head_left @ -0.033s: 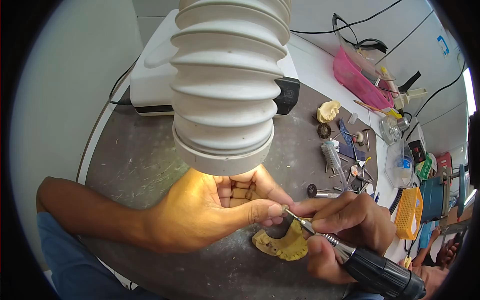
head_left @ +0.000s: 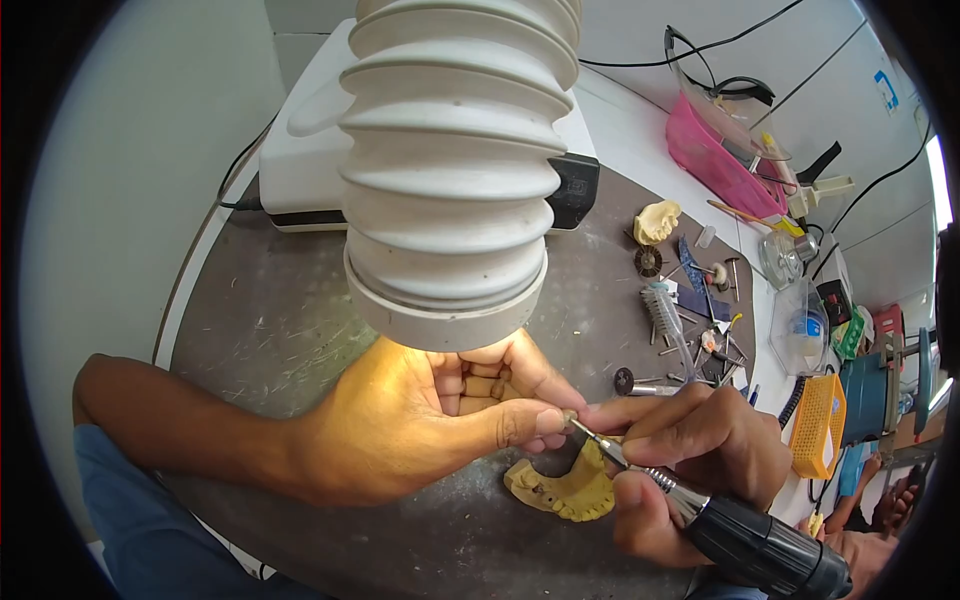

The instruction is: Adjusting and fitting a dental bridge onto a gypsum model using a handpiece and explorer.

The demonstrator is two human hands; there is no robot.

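My right hand (head_left: 700, 450) grips a rotary handpiece (head_left: 770, 545) with a black body and a silver nose, its fingers wrapped round the metal part. The thin bur (head_left: 585, 428) at its tip meets a tiny tooth-sized piece (head_left: 570, 415). Between thumb and fingertips my left hand (head_left: 400, 430) pinches this piece, mostly hidden by the fingers. Just below the hands a yellowish dental cast (head_left: 565, 490), curved like a jaw arch with teeth, lies on the dark work surface.
A ribbed white suction hose (head_left: 450, 180) hangs over my left hand, before a white machine (head_left: 305, 150). Right lie a cream cast (head_left: 657, 222), a brush (head_left: 662, 305) and several burs. Beyond are a pink basket (head_left: 700, 150), an orange basket (head_left: 817, 425) and another person's hand (head_left: 900, 500).
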